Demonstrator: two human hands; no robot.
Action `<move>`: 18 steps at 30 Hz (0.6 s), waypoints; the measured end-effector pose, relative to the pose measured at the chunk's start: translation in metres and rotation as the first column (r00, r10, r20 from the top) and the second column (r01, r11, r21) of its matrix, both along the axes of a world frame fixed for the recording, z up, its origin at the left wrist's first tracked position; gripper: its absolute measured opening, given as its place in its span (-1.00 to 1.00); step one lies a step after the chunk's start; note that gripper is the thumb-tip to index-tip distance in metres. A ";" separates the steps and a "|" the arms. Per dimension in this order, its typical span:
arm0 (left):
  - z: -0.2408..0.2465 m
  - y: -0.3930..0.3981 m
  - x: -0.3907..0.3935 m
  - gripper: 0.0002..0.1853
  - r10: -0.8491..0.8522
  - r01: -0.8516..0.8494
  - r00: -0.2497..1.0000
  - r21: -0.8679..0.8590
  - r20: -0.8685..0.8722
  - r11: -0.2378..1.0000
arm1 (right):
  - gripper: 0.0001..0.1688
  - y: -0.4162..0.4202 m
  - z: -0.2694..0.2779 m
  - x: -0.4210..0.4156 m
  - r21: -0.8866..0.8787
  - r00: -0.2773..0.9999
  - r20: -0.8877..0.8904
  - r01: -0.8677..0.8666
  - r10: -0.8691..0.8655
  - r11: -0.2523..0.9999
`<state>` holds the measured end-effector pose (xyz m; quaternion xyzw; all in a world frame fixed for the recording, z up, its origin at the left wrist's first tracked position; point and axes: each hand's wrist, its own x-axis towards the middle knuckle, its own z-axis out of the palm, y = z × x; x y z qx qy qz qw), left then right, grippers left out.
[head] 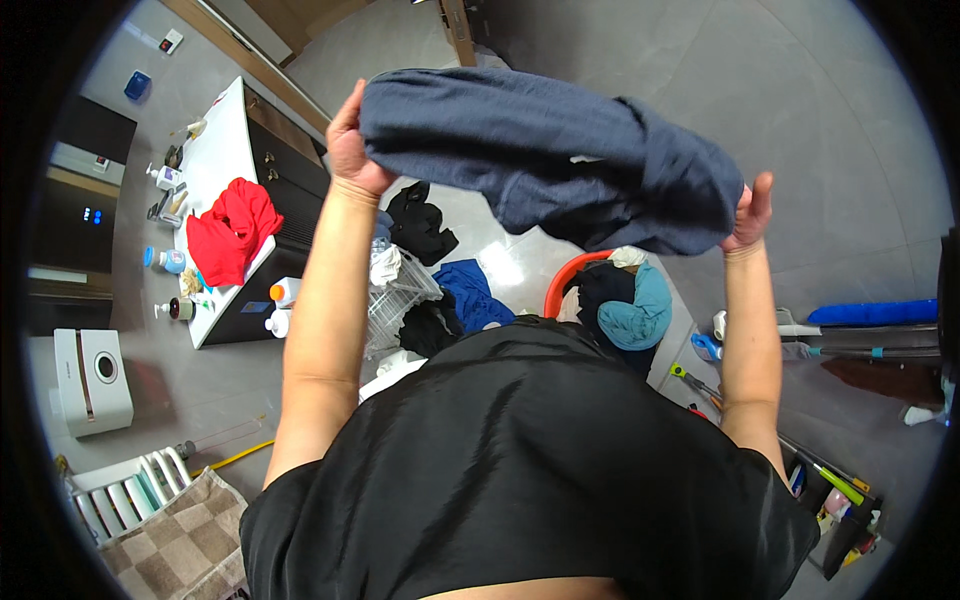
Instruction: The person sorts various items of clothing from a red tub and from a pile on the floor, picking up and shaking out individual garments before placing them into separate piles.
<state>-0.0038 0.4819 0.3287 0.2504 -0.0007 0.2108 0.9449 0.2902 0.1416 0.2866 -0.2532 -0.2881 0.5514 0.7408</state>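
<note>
A dark blue-grey cloth garment (540,150) is stretched sideways between my two hands, out in front of me and above the floor. My left hand (358,146) grips its left end, with the thumb upright along the edge. At the opposite end my right hand (748,214) has hold of the fabric; most of its fingers are hidden behind the cloth. The garment hangs in folds, and a small white patch shows near its middle. Below it stands an orange-red basin (559,289) holding dark clothes and a teal cloth (637,311).
Left of me, a red garment (234,229) lies on a white countertop (217,150) among pump bottles. A white wire rack (401,300), a black garment (421,225) and a blue garment (476,296) are low down before me. Cleaning tools (870,330) line the right wall.
</note>
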 end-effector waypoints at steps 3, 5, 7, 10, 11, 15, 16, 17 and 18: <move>0.017 0.009 -0.025 -0.72 0.110 0.135 0.944 0.666 -0.312 0.733 | -0.56 0.014 0.061 -0.013 -0.452 0.433 0.824 0.113 0.366 0.885; 0.039 -0.011 -0.034 -0.77 0.281 0.544 0.779 0.827 -0.561 0.142 | -0.54 0.036 0.080 -0.035 -0.569 -0.221 0.769 0.190 0.599 0.800; 0.036 -0.037 -0.024 -0.73 0.263 0.602 0.792 0.632 -0.552 -0.488 | -0.52 0.036 0.074 -0.030 -0.459 -0.650 0.578 0.242 0.494 0.855; 0.015 -0.061 -0.027 -0.75 0.315 0.457 0.828 0.233 -0.464 -0.858 | -0.49 0.031 0.049 -0.011 -0.305 -0.789 0.534 0.157 0.305 0.939; 0.007 -0.062 -0.029 -0.75 0.405 0.510 0.789 0.126 -0.462 -0.851 | -0.48 0.031 0.049 -0.015 -0.269 -0.802 0.517 0.180 0.299 0.946; -0.020 -0.028 -0.037 -0.78 0.559 0.637 0.762 0.222 -0.328 -0.738 | -0.52 0.032 0.039 -0.022 -0.274 -0.378 0.855 0.253 0.355 0.928; -0.022 -0.022 -0.038 -0.82 0.581 0.662 0.745 0.249 -0.329 -0.707 | -0.55 0.033 0.034 -0.025 -0.290 -0.170 0.923 0.276 0.344 0.916; -0.018 -0.018 -0.035 -0.83 0.564 0.633 0.771 0.258 -0.295 -0.730 | -0.72 0.035 0.033 -0.027 -0.240 -0.188 0.937 0.265 0.294 0.934; -0.016 -0.016 -0.033 -0.83 0.545 0.603 0.796 0.266 -0.261 -0.753 | -0.76 0.035 0.031 -0.026 -0.184 -0.279 0.924 0.272 0.261 0.944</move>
